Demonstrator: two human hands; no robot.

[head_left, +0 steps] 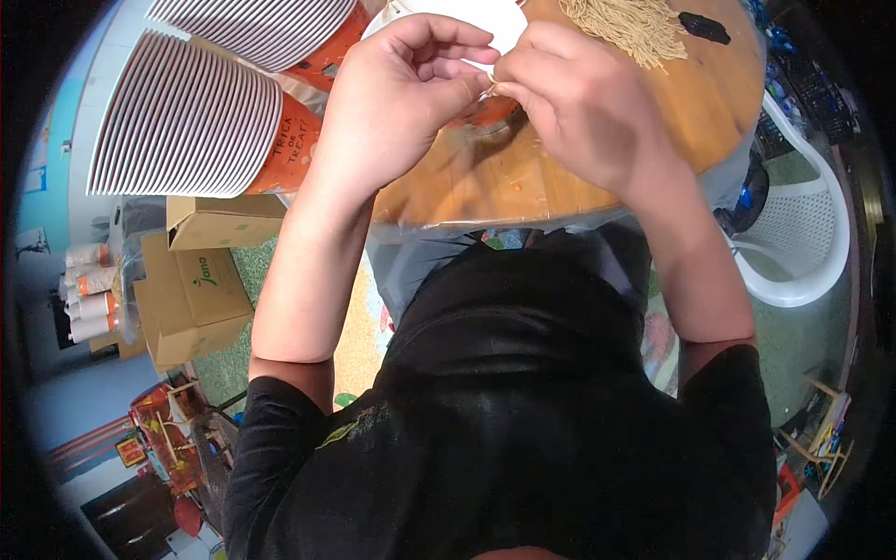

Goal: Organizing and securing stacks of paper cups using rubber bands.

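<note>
Over the near part of the table, my left hand (397, 98) and my right hand (588, 107) meet with their fingertips close together. Both pinch a short piece of thin tan cord (489, 88), most of it hidden by the fingers. Just beneath and beyond them is a paper bucket with a white inside (499, 21) and an orange outside, partly covered by my hands. A bundle of tan cords (627, 26) lies beyond my right hand, with a small black object (705, 27) beside it.
Two long stacks of nested white-rimmed orange buckets (191, 117) lie at the left. The round wooden table (551, 191) has a clear plastic cover hanging over its edge. Open cardboard boxes (201, 299) stand on the floor at left, a white plastic chair (793, 224) at right.
</note>
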